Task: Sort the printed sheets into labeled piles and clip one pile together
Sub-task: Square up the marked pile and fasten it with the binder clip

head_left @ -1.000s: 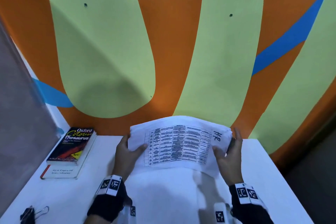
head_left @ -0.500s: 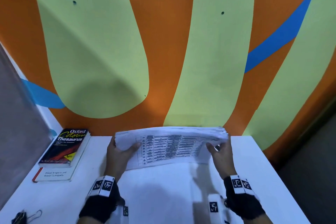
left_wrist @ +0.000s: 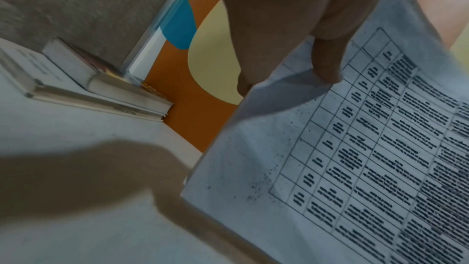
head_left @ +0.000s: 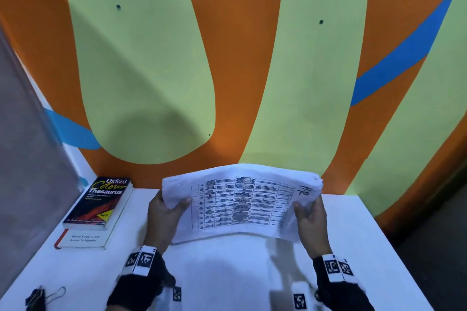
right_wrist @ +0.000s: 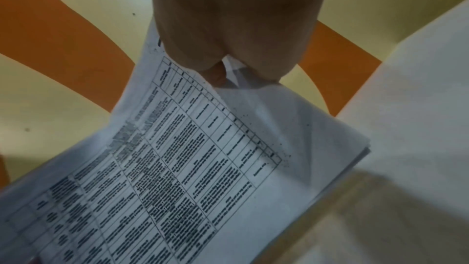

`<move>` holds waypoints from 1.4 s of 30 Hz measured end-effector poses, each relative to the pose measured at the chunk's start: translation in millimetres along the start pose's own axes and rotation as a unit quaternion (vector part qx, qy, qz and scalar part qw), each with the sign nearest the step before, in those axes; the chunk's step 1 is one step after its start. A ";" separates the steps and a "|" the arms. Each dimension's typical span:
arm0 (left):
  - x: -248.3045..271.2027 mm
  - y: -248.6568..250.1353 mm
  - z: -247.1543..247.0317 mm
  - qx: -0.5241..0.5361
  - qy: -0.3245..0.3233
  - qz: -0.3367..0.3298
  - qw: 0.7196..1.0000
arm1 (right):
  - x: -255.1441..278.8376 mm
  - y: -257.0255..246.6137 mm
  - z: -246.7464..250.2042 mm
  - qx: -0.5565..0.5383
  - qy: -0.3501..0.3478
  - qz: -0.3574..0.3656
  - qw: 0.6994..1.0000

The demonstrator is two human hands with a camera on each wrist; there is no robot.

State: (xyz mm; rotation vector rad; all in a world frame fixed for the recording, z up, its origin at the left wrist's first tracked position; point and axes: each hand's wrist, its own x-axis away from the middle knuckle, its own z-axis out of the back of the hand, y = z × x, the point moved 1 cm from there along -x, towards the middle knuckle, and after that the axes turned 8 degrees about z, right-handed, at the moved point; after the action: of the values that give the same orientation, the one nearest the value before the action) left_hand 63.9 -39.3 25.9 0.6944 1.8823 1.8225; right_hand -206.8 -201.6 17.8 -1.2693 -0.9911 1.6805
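Note:
A stack of printed sheets (head_left: pixel 242 203) with a table of text and "HR" handwritten at its right end is held up over the white table (head_left: pixel 121 260), bowed upward in the middle. My left hand (head_left: pixel 168 209) grips its left edge, thumb on top. My right hand (head_left: pixel 307 212) grips the right edge the same way. The left wrist view shows the thumb pressed on the sheets (left_wrist: pixel 368 148). In the right wrist view the stack (right_wrist: pixel 177 168) shows several layered edges. A black binder clip (head_left: pixel 38 298) lies at the table's near left corner.
Two books are stacked at the back left, the upper one an Oxford Colour Thesaurus (head_left: pixel 101 201). An orange, green and blue painted wall (head_left: pixel 227 58) rises right behind the table. A grey panel (head_left: pixel 27 159) borders the left side. The table's right edge drops to a dark floor.
The stack was tilted flatter half a second ago and now faces me again, raised a little, so the "HR" label shows. Both hands keep their hold.

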 end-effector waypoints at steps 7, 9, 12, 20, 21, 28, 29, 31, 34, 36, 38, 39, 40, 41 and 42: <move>-6.6 -26.0 2.3 -0.061 -0.027 0.025 0.997 | 6.3 6.9 -5.8 0.007 -0.039 -0.065 0.997; -8.1 -22.0 4.5 -0.078 -0.009 0.023 0.997 | 2.1 -12.6 -4.4 0.018 -0.039 -0.035 0.998; -3.4 10.0 8.2 -0.145 0.115 -0.058 0.981 | -14.3 -54.6 -2.9 0.058 -0.068 0.036 0.995; 28.8 127.1 -48.1 -0.237 -0.126 -0.182 0.946 | -45.7 -190.3 -20.2 0.283 -0.174 0.311 0.890; 27.0 127.3 -49.6 -0.186 -0.139 -0.164 0.959 | -46.0 -199.3 -20.5 0.307 -0.160 0.329 0.879; 20.4 106.5 -39.3 -0.078 -0.079 -0.094 0.989 | -39.3 -142.3 4.8 -0.049 -0.055 0.096 0.993; 20.1 105.5 -40.3 -0.072 -0.072 -0.094 0.990 | -32.6 -128.7 -2.8 -0.105 -0.087 0.059 0.989; 21.4 105.7 -44.4 -0.072 -0.065 -0.111 0.989 | -22.3 -114.3 -14.3 -0.094 -0.080 0.072 0.990; 23.7 107.9 -49.4 -0.077 -0.045 -0.165 0.982 | -21.1 -121.3 -19.9 -0.083 -0.034 0.116 0.989; 21.3 103.0 -47.3 -0.071 -0.028 -0.172 0.982 | -19.9 -120.9 -23.4 -0.085 -0.029 0.126 0.988; 20.4 90.8 -46.3 -0.082 -0.030 -0.150 0.985 | -12.8 -108.1 -28.1 -0.064 -0.043 0.105 0.992; 19.7 82.8 -47.0 -0.095 -0.036 -0.137 0.985 | -8.9 -101.3 -30.6 -0.049 -0.047 0.091 0.994; 21.0 75.0 -48.4 -0.111 -0.042 -0.119 0.986 | -5.3 -94.9 -33.0 -0.034 -0.049 0.075 0.995; 21.1 67.8 -49.4 -0.123 -0.041 -0.102 0.986 | -3.5 -89.9 -35.3 -0.021 -0.049 0.063 0.997; 20.6 63.1 -49.7 -0.133 -0.040 -0.096 0.986 | -2.9 -87.3 -37.0 -0.015 -0.051 0.056 0.997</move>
State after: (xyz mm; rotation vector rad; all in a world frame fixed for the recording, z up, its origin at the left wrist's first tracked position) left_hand 20.7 -64.8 91.9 0.4690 1.5582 1.8459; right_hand -158.5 -166.5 91.6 -1.2894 -1.0256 1.8389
